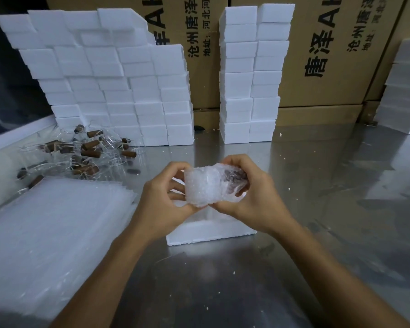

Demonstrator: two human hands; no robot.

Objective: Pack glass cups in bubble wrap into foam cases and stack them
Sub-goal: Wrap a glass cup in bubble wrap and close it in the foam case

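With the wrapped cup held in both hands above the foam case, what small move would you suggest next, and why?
Probably lower the bubble-wrapped cup straight down into the open foam case. Both hands, left and right, grip it right above the case, and the wrap looks closed around the cup.

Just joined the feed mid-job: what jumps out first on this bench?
Dead centre, the left hand and right hand grip a bubble-wrapped glass cup with a brown stopper above an open white foam case on the shiny metal table. Behind, walls of stacked white foam blocks rise against brown printed cardboard boxes. At left lies a heap of unwrapped clear glass cups.
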